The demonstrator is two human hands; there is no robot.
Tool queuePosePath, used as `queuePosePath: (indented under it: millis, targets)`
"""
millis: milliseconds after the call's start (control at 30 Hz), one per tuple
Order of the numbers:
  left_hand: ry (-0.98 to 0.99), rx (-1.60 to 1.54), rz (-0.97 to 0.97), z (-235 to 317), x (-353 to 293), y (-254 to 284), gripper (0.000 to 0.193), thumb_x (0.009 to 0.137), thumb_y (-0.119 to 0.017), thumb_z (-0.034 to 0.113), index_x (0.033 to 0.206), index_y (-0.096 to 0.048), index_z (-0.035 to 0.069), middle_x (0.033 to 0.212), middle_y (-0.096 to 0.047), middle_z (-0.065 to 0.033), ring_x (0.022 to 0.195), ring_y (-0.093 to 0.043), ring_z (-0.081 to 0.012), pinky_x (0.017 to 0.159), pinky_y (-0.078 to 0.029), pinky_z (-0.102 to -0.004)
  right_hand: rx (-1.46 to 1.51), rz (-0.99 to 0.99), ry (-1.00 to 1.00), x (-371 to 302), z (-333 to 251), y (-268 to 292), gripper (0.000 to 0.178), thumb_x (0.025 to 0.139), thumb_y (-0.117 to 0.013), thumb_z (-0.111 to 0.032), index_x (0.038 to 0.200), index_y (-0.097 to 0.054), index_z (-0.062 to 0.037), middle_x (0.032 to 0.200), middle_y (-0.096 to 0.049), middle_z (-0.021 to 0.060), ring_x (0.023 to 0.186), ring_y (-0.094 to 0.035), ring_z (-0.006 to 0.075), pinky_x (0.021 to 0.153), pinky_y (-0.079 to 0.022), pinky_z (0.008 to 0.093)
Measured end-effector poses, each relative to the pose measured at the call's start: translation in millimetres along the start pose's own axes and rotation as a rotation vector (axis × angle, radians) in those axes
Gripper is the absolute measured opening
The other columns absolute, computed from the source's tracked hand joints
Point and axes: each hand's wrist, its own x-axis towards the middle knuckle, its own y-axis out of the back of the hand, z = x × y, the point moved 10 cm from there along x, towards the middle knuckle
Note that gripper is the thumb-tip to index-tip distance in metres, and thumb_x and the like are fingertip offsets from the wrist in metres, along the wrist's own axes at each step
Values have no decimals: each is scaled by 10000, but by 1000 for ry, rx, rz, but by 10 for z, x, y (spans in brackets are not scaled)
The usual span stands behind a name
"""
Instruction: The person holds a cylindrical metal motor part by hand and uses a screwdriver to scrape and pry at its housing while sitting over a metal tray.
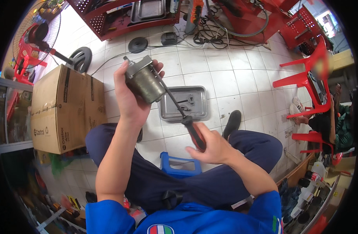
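Observation:
My left hand (129,95) is wrapped round a small cylindrical metal motor (148,85), greyish-brown with a squared end cap, raised above the floor and tilted. In my right hand (213,143) is a screwdriver (195,134) with a black and red handle, gripped with the fingers around it. Its long shaft runs up along the motor's right side, toward the end cap. The exact spot where the tip meets the motor is hard to make out. Below them, a metal tray (204,102) on the tiled floor holds a few small dark parts.
Cardboard boxes (50,105) stand at the left, beside a fan (39,33). A red tool cart (101,23) and tangled cables (214,35) lie beyond. Red plastic chairs (299,80) and a seated person (344,126) are at right. A blue stool (172,167) is between my legs.

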Motion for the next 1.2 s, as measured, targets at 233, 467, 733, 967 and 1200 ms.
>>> queuePosePath:
  millis: [233, 467, 733, 967, 1200]
  targets:
    - [-1, -113, -26, 7, 18, -21, 607, 920, -471, 490, 1161, -578, -57, 1100, -647, -192, 1086, -631, -293, 1060, -464, -429, 544, 191, 158, 30, 121, -13, 510, 861, -663, -61, 1311, -424, -49, 885, -650, 140, 728, -666, 197, 618, -541, 340]
    - [44, -23, -15, -110, -19, -30, 622, 920, -463, 511, 1174, -571, -46, 1103, -648, -186, 1075, -639, -295, 1034, -483, -420, 517, -166, -422, 9, 236, -264, 331, 905, -613, -59, 1223, -532, -16, 734, -597, 55, 639, -602, 124, 548, -478, 264]
    - [27, -13, -30, 10, -13, -31, 647, 921, -439, 531, 1160, -568, -57, 1094, -644, -193, 1074, -638, -302, 1028, -488, -426, -60, 377, 287, -80, -43, 447, 476, 825, -672, 5, 1274, -514, 15, 1117, -622, 173, 861, -655, 188, 611, -527, 310]
    - [69, -129, -89, -147, -65, -138, 623, 931, -423, 519, 1104, -589, -55, 1033, -664, -197, 1053, -645, -308, 1004, -491, -428, 494, -337, -437, 7, 282, -425, 405, 916, -657, -115, 1284, -507, -34, 921, -631, 98, 604, -619, 142, 531, -517, 274]
    - [23, -182, -62, 8, -67, -139, 664, 917, -424, 536, 1199, -546, -52, 1173, -624, -204, 1171, -598, -340, 1069, -463, -447, 78, 260, 253, -15, -97, 179, 393, 887, -660, -115, 1246, -531, -19, 858, -601, 61, 591, -565, 118, 636, -484, 272]
